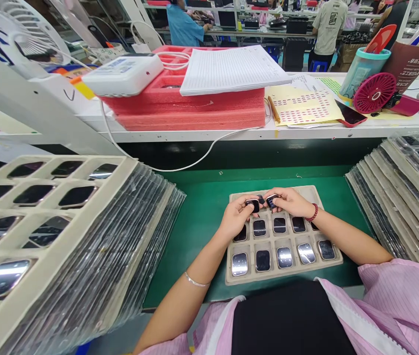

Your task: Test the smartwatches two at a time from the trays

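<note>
left grip (234, 214) pinches one little screen (253, 205), right grip (291, 201) a second screen (272, 201); i guess they're light, slick, breakable: hold the sides.

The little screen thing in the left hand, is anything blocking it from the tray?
Nothing visible but fingers stands between the little screen thing in the left hand and the tray. The right hand hides part of the tray's far side, so I can't see there.
</note>
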Available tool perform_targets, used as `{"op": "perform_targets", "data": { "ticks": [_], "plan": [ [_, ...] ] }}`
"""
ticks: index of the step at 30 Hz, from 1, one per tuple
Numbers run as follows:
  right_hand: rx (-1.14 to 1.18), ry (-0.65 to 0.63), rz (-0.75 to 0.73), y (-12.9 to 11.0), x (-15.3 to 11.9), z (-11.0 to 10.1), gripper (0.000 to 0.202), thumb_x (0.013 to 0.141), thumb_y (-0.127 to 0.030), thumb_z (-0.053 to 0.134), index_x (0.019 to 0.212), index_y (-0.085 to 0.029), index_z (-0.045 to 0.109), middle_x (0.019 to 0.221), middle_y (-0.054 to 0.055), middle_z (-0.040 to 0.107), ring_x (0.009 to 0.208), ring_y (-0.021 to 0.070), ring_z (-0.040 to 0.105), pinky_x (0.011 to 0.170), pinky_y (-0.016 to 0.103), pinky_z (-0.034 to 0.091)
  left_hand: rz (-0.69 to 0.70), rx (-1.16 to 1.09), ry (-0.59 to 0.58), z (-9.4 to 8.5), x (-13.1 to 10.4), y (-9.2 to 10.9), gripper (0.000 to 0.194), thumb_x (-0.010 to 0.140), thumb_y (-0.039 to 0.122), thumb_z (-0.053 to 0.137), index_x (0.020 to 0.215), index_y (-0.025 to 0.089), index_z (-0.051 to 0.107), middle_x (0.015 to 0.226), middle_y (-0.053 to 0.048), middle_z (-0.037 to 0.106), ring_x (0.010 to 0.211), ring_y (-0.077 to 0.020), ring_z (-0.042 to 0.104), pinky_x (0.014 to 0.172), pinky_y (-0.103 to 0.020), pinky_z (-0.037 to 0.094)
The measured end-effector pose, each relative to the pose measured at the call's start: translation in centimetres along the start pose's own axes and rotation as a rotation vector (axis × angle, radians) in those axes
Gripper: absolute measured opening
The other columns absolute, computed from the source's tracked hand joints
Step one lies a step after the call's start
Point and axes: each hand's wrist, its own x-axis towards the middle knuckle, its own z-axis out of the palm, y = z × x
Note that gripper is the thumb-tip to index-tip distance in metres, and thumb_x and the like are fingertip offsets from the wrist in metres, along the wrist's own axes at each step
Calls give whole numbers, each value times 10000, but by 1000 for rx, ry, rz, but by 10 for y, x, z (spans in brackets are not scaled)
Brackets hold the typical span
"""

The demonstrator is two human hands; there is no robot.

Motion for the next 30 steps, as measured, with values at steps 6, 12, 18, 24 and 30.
{"op": "perform_targets", "data": {
  "ticks": [6, 12, 18, 24, 30],
  "plan": [
    [22, -8, -21, 0, 0, 1, 245, 899, -239, 563, 1098, -148, 674, 1029, 76, 719, 678, 110, 677, 646, 245, 570, -4, 1, -3, 0, 0, -1, 285, 781, 311, 681, 1021, 157, 692, 890, -84, 764, 595, -160, 680, 463, -226, 419],
    [41, 6, -47, -3, 3, 3, 227, 877, -247, 587, 1060, -149, 680, 995, 65, 714, 673, 108, 658, 668, 259, 586, -3, -2, 12, 0, 2, -3, 289, 775, 308, 674, 1020, 156, 690, 894, -88, 769, 594, -164, 680, 463, -228, 419],
    [24, 18, -46, -1, 3, 2, 255, 860, -214, 597, 1100, -160, 665, 999, 65, 710, 704, 122, 674, 646, 252, 584, 21, 6, 15, 2, 1, -1, 293, 780, 307, 678, 1035, 162, 680, 917, -83, 752, 622, -162, 672, 487, -237, 436],
    [77, 18, -44, 1, 4, 1, 384, 830, -142, 569, 1212, -154, 602, 1070, 85, 701, 748, 125, 695, 687, 263, 595, 41, -24, 25, 5, -1, 1, 277, 759, 265, 715, 1014, 174, 657, 864, -49, 718, 712, -165, 655, 684, -309, 548],
    [56, -4, -51, 1, 3, 2, 421, 818, -120, 552, 1236, -153, 594, 1120, 100, 697, 824, 157, 719, 734, 296, 607, 59, -21, 39, 4, 0, -3, 289, 757, 260, 718, 1023, 168, 657, 900, -63, 713, 820, -195, 671, 690, -302, 550]
  ]
}}
